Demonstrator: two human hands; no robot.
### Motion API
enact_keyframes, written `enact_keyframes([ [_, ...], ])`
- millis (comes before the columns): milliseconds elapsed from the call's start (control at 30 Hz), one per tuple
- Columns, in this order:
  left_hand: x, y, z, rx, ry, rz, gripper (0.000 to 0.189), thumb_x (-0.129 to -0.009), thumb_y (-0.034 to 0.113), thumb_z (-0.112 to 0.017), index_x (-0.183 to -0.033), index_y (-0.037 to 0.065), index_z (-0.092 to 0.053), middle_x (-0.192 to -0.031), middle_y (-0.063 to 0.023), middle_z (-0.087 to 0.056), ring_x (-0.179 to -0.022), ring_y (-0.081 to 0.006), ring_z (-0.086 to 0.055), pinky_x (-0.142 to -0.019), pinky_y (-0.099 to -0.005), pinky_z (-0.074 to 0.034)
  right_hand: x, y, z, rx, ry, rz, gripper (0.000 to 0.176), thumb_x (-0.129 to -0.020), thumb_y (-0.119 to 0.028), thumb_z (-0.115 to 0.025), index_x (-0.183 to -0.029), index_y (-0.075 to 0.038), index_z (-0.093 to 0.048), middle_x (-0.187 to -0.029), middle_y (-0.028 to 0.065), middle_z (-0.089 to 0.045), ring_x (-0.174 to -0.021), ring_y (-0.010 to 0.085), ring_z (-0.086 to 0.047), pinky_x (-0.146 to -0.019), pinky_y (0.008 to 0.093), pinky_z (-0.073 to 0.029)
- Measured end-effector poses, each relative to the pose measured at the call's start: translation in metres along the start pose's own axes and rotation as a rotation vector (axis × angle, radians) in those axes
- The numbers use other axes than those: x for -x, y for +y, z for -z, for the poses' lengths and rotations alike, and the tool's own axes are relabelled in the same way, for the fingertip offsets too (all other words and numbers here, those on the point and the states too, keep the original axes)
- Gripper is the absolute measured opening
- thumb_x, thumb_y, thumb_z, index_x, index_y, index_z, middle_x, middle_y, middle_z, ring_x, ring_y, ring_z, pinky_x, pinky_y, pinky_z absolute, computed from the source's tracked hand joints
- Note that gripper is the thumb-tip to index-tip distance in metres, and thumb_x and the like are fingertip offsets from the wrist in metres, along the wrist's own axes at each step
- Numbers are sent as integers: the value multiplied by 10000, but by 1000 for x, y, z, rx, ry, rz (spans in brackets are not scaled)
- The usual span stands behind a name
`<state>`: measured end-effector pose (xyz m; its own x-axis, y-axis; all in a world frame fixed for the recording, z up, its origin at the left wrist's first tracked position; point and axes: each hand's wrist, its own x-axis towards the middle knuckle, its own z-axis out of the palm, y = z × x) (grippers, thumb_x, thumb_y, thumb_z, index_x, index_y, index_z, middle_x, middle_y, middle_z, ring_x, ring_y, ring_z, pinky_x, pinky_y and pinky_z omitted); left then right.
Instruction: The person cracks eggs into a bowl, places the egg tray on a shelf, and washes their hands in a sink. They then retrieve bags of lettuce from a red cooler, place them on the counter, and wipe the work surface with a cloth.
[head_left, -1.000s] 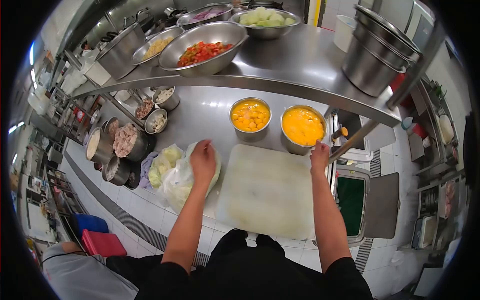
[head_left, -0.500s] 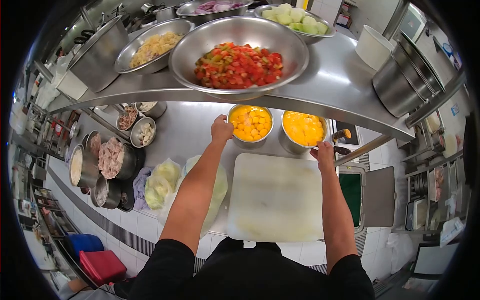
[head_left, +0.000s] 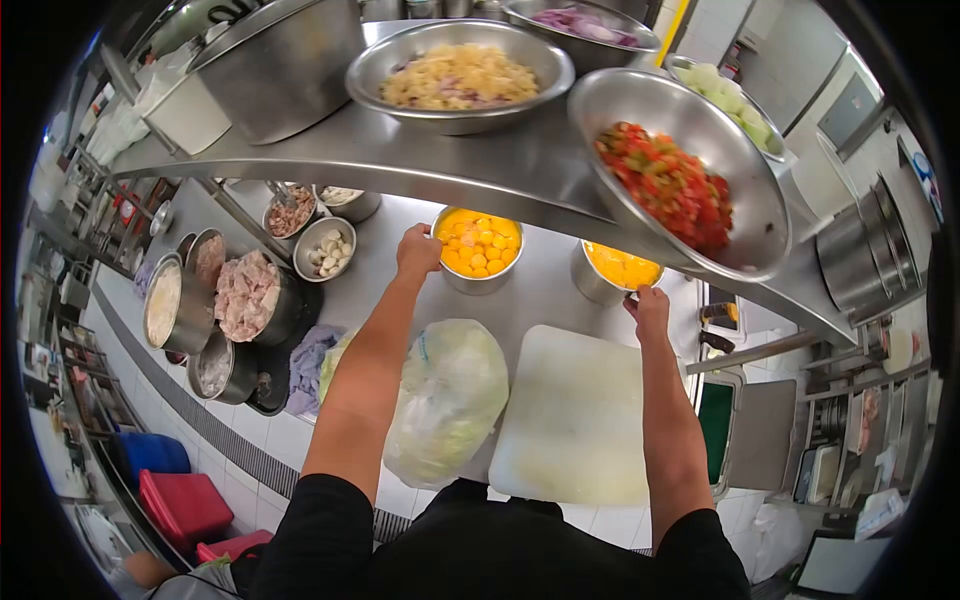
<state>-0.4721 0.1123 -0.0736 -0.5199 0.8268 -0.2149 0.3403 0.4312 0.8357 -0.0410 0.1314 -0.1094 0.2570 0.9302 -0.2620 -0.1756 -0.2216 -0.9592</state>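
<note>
Two round steel containers of bright orange egg yolks stand on the steel worktop below the shelf. My left hand [head_left: 418, 250] is closed on the left rim of the left container [head_left: 480, 286], its fingers wrapped at the edge. At the front right rim of the right container [head_left: 597, 283], my right hand [head_left: 650, 311] is pinched shut. The shelf edge and a tilted-looking bowl sit close above the right container. In front of the containers lies a white cutting board [head_left: 575, 420], partly behind my right forearm. A plastic bag of pale green vegetable [head_left: 447, 400] rests beside the board.
On the shelf [head_left: 430, 180] are steel bowls of chopped red peppers or tomatoes [head_left: 670, 190] and chopped yellowish pieces [head_left: 460, 80]. Pots of raw meat [head_left: 247, 295] and a bowl of white pieces [head_left: 325, 250] stand left. A dark-handled knife [head_left: 716, 342] lies right.
My left hand and the left yolk container have moved left, widening the gap between the two containers. The whole view has turned left, so the shelf bowls appear farther right.
</note>
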Motion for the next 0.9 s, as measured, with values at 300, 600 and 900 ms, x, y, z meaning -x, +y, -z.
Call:
enact_keyframes([
  [300, -14, -36, 71, 123, 96, 76, 393, -779, 36, -537, -1169, 1, -575, -774, -124, -657, -539, -163, -620, -447, -270, -530, -9, -7, -93, 75, -38, -52, 136, -866, -117, -516, -924, 4, -498, -904, 76, -501, -753, 185, -575, -669, 313, -568],
  [600, 37, -52, 130, 253, 175, -20, 375, -808, 152, -628, -1153, 10, -592, -668, -46, -609, -498, -107, -542, -477, -257, -451, -4, -10, -187, 104, -189, -66, 214, -888, -212, -568, -1063, -97, -525, -951, 40, -499, -833, 151, -537, -671, 314, -531],
  [900, 184, -123, 190, 428, 408, 82, 242, -869, 131, -583, -1074, 14, -636, -798, -20, -606, -679, -81, -561, -564, -230, -452, -11, 0, -264, 25, -300, -83, 263, -894, -183, -542, -1153, -142, -521, -1034, 31, -515, -899, 171, -525, -686, 333, -523],
])
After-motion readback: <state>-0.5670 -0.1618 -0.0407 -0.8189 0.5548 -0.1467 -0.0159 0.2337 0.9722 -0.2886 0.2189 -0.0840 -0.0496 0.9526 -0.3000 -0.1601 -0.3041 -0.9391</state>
